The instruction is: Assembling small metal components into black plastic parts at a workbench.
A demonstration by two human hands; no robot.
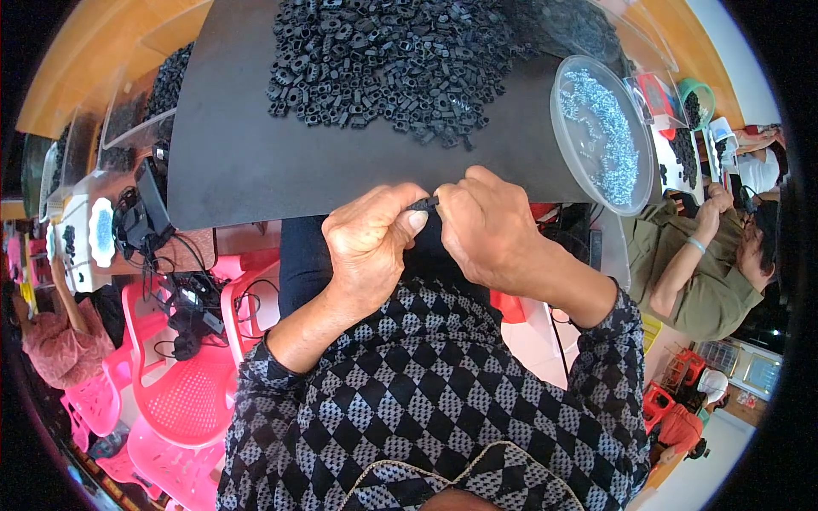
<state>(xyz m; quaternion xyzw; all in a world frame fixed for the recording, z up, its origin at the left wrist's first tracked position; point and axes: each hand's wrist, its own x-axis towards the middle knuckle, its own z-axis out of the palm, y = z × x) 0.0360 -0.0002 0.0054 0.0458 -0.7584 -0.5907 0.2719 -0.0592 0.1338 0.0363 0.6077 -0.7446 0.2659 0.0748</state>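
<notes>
Both my hands meet just off the near edge of the dark table. My left hand (372, 241) pinches a small black plastic part (422, 204) between thumb and forefinger. The fingers of my right hand (486, 226) are curled closed at the part's other end; how much of it they cover is hidden. Beyond my hands, a large heap of similar small black parts (383, 68) spreads over the table. A round clear dish (567, 157) at the right holds many tiny shiny pieces (609, 140), too small to name.
The dark tabletop (230, 128) reaches toward my lap. Clear bins of black parts (166, 81) stand at the left. Pink plastic chairs (183, 392) and a black device with cables (153, 200) are at my left. A co-worker in an olive top (699, 272) sits close at my right.
</notes>
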